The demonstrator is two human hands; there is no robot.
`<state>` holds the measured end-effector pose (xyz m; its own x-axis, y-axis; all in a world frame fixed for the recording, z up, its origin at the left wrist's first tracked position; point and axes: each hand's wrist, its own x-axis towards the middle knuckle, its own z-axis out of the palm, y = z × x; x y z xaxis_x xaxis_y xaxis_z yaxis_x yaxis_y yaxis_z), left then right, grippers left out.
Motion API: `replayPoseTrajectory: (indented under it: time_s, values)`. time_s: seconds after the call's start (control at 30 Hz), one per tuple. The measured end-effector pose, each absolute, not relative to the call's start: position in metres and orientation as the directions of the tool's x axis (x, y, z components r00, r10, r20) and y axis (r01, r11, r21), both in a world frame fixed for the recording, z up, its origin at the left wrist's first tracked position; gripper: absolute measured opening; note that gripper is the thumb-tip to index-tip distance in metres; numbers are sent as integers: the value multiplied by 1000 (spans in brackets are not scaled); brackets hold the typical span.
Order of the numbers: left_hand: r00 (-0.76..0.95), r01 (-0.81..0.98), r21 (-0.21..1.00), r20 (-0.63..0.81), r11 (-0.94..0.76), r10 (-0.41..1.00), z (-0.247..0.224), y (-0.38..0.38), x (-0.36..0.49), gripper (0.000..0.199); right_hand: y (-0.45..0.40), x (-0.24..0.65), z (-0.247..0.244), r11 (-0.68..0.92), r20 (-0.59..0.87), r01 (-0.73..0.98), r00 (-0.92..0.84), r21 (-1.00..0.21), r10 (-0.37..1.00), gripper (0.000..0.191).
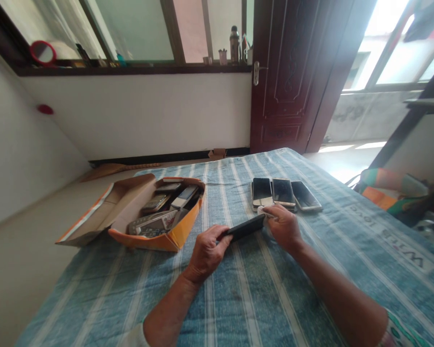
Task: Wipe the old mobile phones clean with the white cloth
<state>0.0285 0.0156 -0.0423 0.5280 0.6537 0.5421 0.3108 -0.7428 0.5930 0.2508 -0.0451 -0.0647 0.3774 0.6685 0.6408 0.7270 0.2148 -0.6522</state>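
Observation:
A dark mobile phone (246, 228) is held tilted above the striped cloth, seen nearly edge-on. My left hand (209, 248) is closed on its near left end, thumb against one face. At the far right end, my right hand (284, 226) pinches a crumpled white cloth or tissue (267, 212) against the phone's edge. Just beyond my right hand lie several smartphones side by side: a black one (262, 189), a gold-rimmed one (283, 191) and a silver-edged one (306, 195). Some seem stacked on others beneath them.
To the left stands an open orange cardboard box (186, 231) holding several old phones (155, 203), its lid flap (104, 209) folded outward. Blue striped cloth (224, 299) covers the surface. Behind are a wall with a window ledge (141, 71) and a dark red door (289, 72).

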Motion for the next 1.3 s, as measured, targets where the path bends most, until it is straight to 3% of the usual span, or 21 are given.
replayPoseTrajectory:
  time_s: [0.13, 0.43, 0.8, 1.1, 1.3]
  values:
    - [515, 320, 595, 544, -738, 662, -43, 17, 28, 10, -44, 248, -65, 262, 658, 727, 330, -635, 677, 37]
    - [500, 332, 596, 547, -732, 672, -43, 18, 28, 10, -43, 251, -71, 130, 575, 787, 315, -603, 755, 37]
    - [482, 352, 719, 410, -599, 774, -41, 16, 29, 17, -45, 253, -68, 30, 503, 809, 334, -587, 797, 38]
    - [459, 302, 886, 189, -352, 868, -42, 16, 30, 21, -45, 253, -70, 157, 643, 795, 339, -586, 687, 38]
    - [452, 386, 868, 117, -312, 884, -40, 18, 29, 22, -47, 247, -66, 235, 714, 806, 297, -544, 634, 38]
